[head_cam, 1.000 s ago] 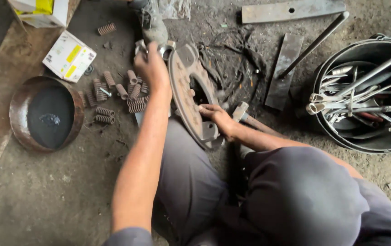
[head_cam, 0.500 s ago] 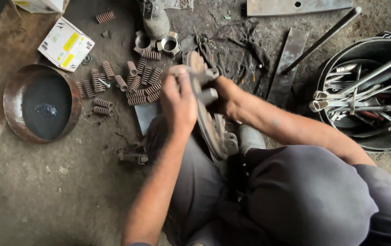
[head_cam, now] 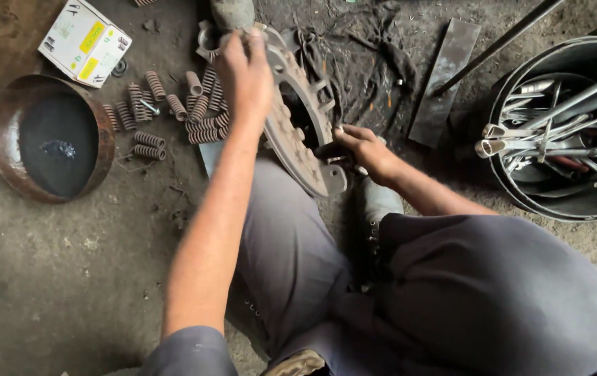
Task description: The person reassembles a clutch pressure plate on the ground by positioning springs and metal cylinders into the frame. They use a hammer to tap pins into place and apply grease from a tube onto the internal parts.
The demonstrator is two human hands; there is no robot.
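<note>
Both hands steadying the clutch pressure plate (head_cam: 298, 132) on edge between the knees: left hand (head_cam: 243, 69) clasping its top rim, right hand (head_cam: 361, 150) pinching something small at its lower edge. Likely mid-disassembly; next calling for firm bracing beside the coil springs (head_cam: 166, 111).

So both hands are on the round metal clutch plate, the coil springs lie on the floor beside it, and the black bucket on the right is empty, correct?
Not quite. The head view shows the black bucket holding metal tools, spanners and tubular wrenches. The rest stands: the left hand and right hand are on the round metal clutch plate, with the coil springs on the floor beside it.
</note>
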